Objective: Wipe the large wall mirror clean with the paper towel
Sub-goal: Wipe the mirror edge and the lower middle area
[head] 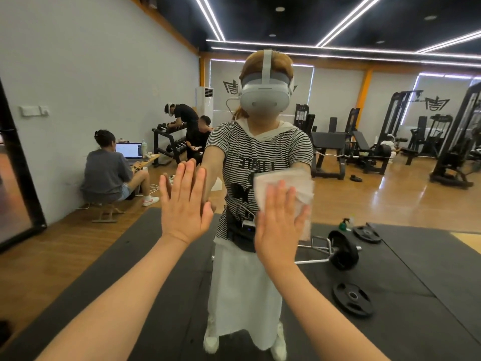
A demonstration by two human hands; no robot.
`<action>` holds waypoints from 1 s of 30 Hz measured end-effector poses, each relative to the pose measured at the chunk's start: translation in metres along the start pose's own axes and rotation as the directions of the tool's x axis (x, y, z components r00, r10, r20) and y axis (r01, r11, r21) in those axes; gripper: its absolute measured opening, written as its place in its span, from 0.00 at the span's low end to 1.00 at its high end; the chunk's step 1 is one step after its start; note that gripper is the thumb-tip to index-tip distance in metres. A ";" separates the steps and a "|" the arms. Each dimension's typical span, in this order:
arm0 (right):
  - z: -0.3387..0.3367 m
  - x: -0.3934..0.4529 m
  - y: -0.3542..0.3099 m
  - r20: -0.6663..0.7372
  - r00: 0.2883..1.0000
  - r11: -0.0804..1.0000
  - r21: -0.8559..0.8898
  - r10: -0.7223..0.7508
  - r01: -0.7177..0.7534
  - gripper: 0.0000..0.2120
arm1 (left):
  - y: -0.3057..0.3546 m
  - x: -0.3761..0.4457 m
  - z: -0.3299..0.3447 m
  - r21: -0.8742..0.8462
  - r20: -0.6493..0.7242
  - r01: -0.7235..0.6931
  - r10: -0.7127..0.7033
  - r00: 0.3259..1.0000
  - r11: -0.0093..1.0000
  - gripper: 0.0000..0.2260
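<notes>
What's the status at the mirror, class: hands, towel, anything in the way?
Left hand flat and bare on the mirror. Right hand flat, pressing the paper towel to the glass. Nothing blocking the wipe.

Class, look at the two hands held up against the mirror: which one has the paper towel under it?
The right hand: its flat fingers press the paper towel to the mirror. The left hand lies bare on the glass.

Big wall mirror: flat, upright, filling the whole view straight ahead of both hands, touched by both, showing a gym room and the person. White paper towel: folded, a bit crumpled, pressed flat on the glass under the right hand, sticking out above the fingertips.
</notes>
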State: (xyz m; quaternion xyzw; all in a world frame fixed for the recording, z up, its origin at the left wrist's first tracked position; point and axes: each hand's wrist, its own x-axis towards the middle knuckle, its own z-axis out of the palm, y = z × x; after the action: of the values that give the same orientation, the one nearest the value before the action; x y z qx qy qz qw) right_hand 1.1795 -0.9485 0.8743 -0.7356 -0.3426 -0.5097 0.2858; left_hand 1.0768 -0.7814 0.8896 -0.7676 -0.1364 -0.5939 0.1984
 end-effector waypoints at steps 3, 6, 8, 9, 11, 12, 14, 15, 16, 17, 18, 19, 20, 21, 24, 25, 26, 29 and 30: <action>0.014 -0.005 -0.028 0.031 0.980 0.980 -0.030 -0.196 0.197 0.30 | -0.001 0.001 -0.001 0.013 0.001 -0.008 0.008 1.000 1.000 0.33; 0.021 -0.007 -0.038 -0.005 0.991 0.990 -0.041 -0.134 0.134 0.35 | 0.000 0.002 -0.003 0.014 0.005 -0.002 0.001 1.000 1.000 0.34; 0.023 -0.009 -0.036 -0.014 0.989 0.988 -0.064 -0.145 0.143 0.37 | 0.000 0.003 -0.005 0.009 0.014 -0.004 0.004 1.000 1.000 0.34; 0.024 -0.010 -0.036 -0.026 0.989 0.987 -0.066 -0.146 0.144 0.37 | -0.001 0.003 -0.006 0.003 0.018 -0.006 0.006 1.000 1.000 0.35; 0.026 -0.011 -0.037 -0.055 0.989 0.989 -0.055 -0.140 0.137 0.37 | 0.000 0.005 -0.011 -0.021 0.040 0.002 -0.001 0.999 1.000 0.35; 0.028 -0.012 -0.039 -0.066 0.988 0.990 -0.051 -0.137 0.134 0.37 | 0.000 0.005 -0.015 -0.044 0.062 0.008 -0.006 0.998 0.999 0.34; 0.029 -0.013 -0.039 -0.078 0.988 0.990 -0.054 -0.136 0.132 0.36 | -0.003 0.005 -0.027 -0.096 0.123 -0.012 0.024 0.992 0.995 0.32; 0.029 -0.013 -0.039 -0.078 0.988 0.990 -0.056 -0.134 0.130 0.36 | -0.007 0.003 -0.032 -0.117 0.148 -0.040 0.057 0.987 0.992 0.31; 0.028 -0.013 -0.038 -0.075 0.988 0.990 -0.056 -0.132 0.128 0.35 | -0.014 0.000 -0.038 -0.127 0.166 -0.064 0.085 0.983 0.990 0.30; 0.028 -0.013 -0.038 -0.074 0.989 0.990 -0.055 -0.130 0.126 0.34 | -0.025 -0.004 -0.042 -0.125 0.178 -0.073 0.095 0.979 0.989 0.30; 0.028 -0.012 -0.038 -0.075 0.989 0.991 -0.057 -0.128 0.124 0.34 | -0.037 -0.008 -0.046 -0.113 0.190 -0.064 0.085 0.978 0.991 0.30; 0.029 -0.012 -0.038 -0.078 0.989 0.991 -0.061 -0.124 0.119 0.34 | -0.052 -0.013 -0.050 -0.098 0.205 -0.043 0.062 0.977 0.994 0.30; 0.029 -0.012 -0.038 -0.083 0.989 0.991 -0.067 -0.119 0.113 0.33 | -0.068 -0.017 -0.053 -0.082 0.220 -0.017 0.034 0.975 0.996 0.30; 0.029 -0.011 -0.039 -0.089 0.989 0.991 -0.073 -0.114 0.108 0.33 | -0.085 -0.020 -0.056 -0.065 0.235 0.010 0.006 0.972 0.998 0.30; 0.028 -0.012 -0.039 -0.101 0.987 0.989 -0.095 -0.121 0.111 0.34 | -0.140 -0.029 -0.066 -0.001 0.272 0.095 -0.091 0.958 0.996 0.30; 0.028 -0.011 -0.039 -0.105 0.987 0.989 -0.096 -0.123 0.113 0.34 | -0.158 -0.031 -0.068 0.020 0.275 0.130 -0.131 0.953 0.991 0.30; 0.027 -0.011 -0.039 -0.108 0.986 0.989 -0.096 -0.124 0.114 0.34 | -0.177 -0.032 -0.071 0.039 0.273 0.172 -0.176 0.946 0.984 0.30; 0.026 -0.011 -0.040 -0.109 0.986 0.987 -0.115 -0.123 0.111 0.34 | -0.219 -0.031 -0.075 0.062 0.280 0.307 -0.312 0.908 0.950 0.32; 0.026 -0.011 -0.040 -0.101 0.987 0.986 -0.123 -0.121 0.109 0.33 | -0.227 -0.030 -0.074 0.061 0.283 0.328 -0.332 0.900 0.943 0.32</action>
State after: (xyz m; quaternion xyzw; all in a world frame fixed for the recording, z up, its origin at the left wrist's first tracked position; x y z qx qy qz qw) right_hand 1.1596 -0.9073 0.8589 -0.7012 -0.3382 -0.5837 0.2305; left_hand 0.9051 -0.6146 0.9089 -0.8109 -0.2953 -0.4993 0.0772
